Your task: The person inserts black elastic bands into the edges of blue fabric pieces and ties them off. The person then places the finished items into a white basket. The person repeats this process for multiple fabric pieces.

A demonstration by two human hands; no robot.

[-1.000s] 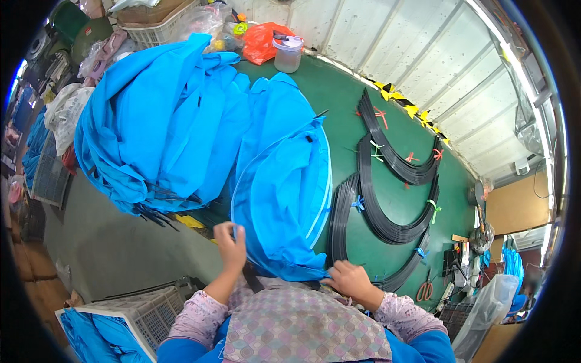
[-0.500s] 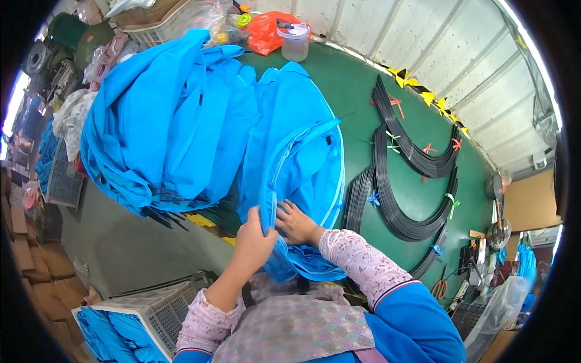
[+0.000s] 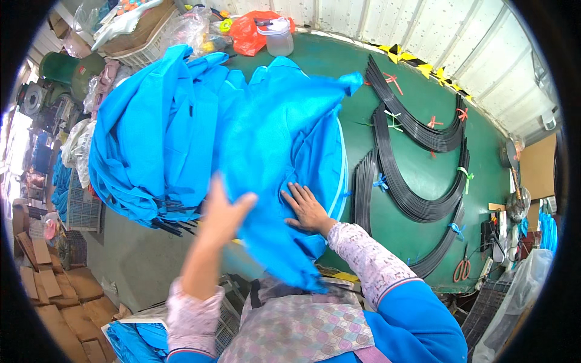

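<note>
A sheet of bright blue fabric [image 3: 266, 139] lies in loose folds across the green table in front of me, its flap smeared by motion. My right hand [image 3: 307, 209] rests flat on this fabric with fingers spread. To its left, my left hand [image 3: 223, 215] is blurred, over the fabric's left side; its thumb stands apart from the fingers, and I see nothing held between them. Farther left lies a big heap of the same blue fabric [image 3: 154, 133], with thin black strips [image 3: 175, 224] poking out at its near end.
Curved bundles of black strips [image 3: 411, 199], tied with coloured ties, lie on the green table [image 3: 327, 57] at right. Scissors [image 3: 462, 270] are near its right edge. A lidded plastic jar [image 3: 279, 41] and a red bag [image 3: 249, 36] stand at the back. A crate with blue fabric [image 3: 136, 342] sits lower left.
My left hand has come off the fabric edge and moved left. The blue fabric's upper layer has swung over, covering the opening seen before. My right hand has shifted slightly right and lies flatter.
</note>
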